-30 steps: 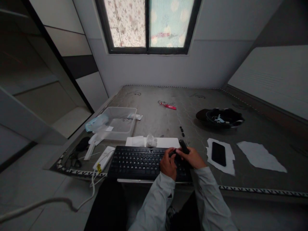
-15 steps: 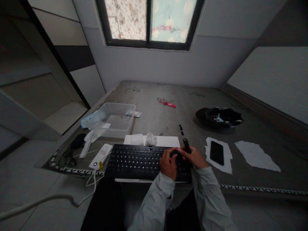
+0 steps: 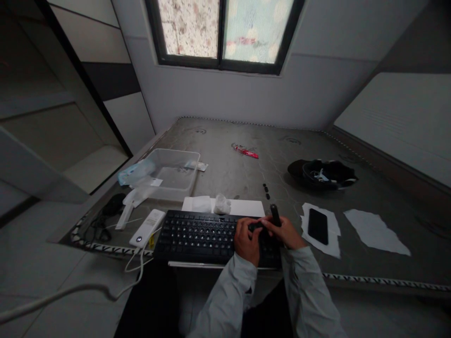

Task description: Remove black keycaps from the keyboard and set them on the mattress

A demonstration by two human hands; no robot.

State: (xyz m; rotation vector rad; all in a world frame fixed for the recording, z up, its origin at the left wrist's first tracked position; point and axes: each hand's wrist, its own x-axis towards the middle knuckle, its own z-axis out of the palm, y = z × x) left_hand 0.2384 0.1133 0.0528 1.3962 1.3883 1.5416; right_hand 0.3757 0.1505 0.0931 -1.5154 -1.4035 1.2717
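A black keyboard (image 3: 200, 234) lies at the near edge of a grey mattress-like surface (image 3: 225, 169). Both of my hands work over its right end. My right hand (image 3: 286, 232) is closed round a short black stick-like tool (image 3: 274, 215) that points up and away. My left hand (image 3: 246, 239) is curled, its fingertips pinched at a small dark part right beside the tool; I cannot make out what that part is.
A white sheet with crumpled tissue (image 3: 221, 204) lies behind the keyboard. At left stand a clear plastic tray (image 3: 174, 174), a white power bank (image 3: 147, 227) with cable and a black mouse (image 3: 113, 204). A phone (image 3: 317, 226) on paper, a black cap (image 3: 322, 172) and a red wrapper (image 3: 246, 151) lie further off.
My hands stay at the keyboard's right end with only small finger movement. The tool now stands a little more upright. The view shifted slightly.
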